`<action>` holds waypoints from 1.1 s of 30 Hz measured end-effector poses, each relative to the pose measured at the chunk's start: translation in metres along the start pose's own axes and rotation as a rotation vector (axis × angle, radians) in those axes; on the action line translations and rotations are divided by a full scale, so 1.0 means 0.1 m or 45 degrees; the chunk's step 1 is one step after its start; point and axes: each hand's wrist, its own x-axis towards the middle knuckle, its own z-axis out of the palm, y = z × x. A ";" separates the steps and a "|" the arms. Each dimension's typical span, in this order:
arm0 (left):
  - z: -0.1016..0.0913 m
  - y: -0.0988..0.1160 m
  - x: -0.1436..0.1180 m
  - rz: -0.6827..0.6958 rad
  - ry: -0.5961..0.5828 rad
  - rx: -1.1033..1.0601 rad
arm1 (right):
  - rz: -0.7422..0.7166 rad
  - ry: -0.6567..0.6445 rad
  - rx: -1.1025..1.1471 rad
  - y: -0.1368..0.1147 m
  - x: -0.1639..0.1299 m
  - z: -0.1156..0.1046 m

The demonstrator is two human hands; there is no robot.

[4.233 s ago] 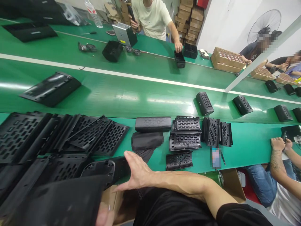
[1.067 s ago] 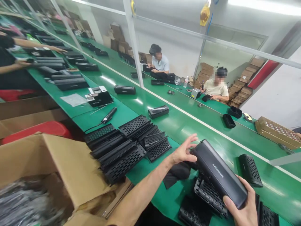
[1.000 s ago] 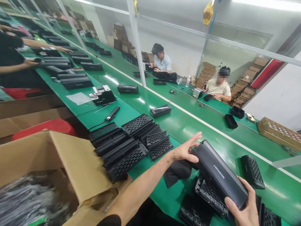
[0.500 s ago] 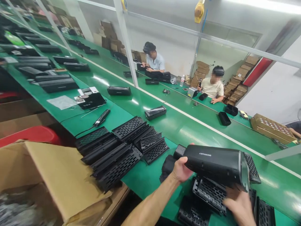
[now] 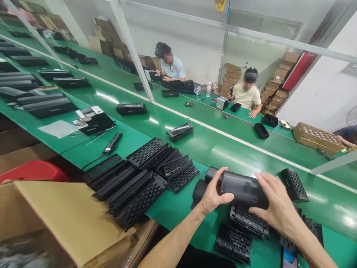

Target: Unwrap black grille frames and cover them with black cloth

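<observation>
Black casing lies between left hand, fingers and thumb gripping its 9 o'clock end, and right hand at 3 o'clock, grip unclear, blurred. Perforated panels at its 6 o'clock.

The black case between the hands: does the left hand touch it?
Touching. The head view shows the left hand gripping one end of the black case, thumb over its near side.

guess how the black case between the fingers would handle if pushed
The black case looks stiff, its outline straight between the fingers. Its shiny, smooth surface may be slippery. Its rounded long edge might let it rock.
</observation>
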 end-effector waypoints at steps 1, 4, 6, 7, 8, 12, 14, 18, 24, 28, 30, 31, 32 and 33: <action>-0.01 -0.02 -0.02 0.016 0.028 -0.028 | 0.088 0.028 0.113 0.07 -0.06 0.03; -0.07 -0.03 -0.06 0.054 0.058 -0.063 | 0.396 0.038 0.587 0.27 -0.27 0.16; -0.10 0.01 -0.07 0.055 0.030 -0.056 | 0.528 0.051 0.856 0.31 -0.38 0.26; -0.10 0.03 -0.06 0.048 0.013 -0.047 | 0.572 0.088 0.926 0.31 -0.42 0.30; -0.10 0.05 -0.06 0.043 -0.001 -0.038 | 0.604 0.137 0.959 0.29 -0.45 0.34; -0.08 0.04 -0.02 0.044 -0.006 0.002 | 0.665 0.244 1.002 0.22 -0.50 0.42; -0.08 -0.04 0.00 0.024 0.056 0.034 | 0.749 0.223 1.023 0.23 -0.50 0.42; -0.10 -0.23 0.08 -0.158 0.152 0.065 | 0.881 0.019 1.117 0.29 -0.49 0.42; -0.17 -0.38 0.20 -0.397 0.177 -0.040 | 1.071 0.176 1.299 0.27 -0.41 0.46; -0.25 -0.45 0.22 -0.495 0.113 -0.071 | 1.378 0.043 1.696 0.29 -0.35 0.47; -0.24 -0.51 0.21 -0.491 0.159 -0.097 | 1.441 0.031 1.790 0.29 -0.34 0.49; -0.22 -0.54 0.21 -0.481 0.196 -0.107 | 1.453 0.047 1.798 0.29 -0.33 0.51; -0.20 -0.56 0.22 -0.474 0.232 -0.111 | 1.466 0.072 1.797 0.28 -0.32 0.54; -0.18 -0.59 0.22 -0.472 0.268 -0.109 | 1.490 0.093 1.796 0.28 -0.31 0.56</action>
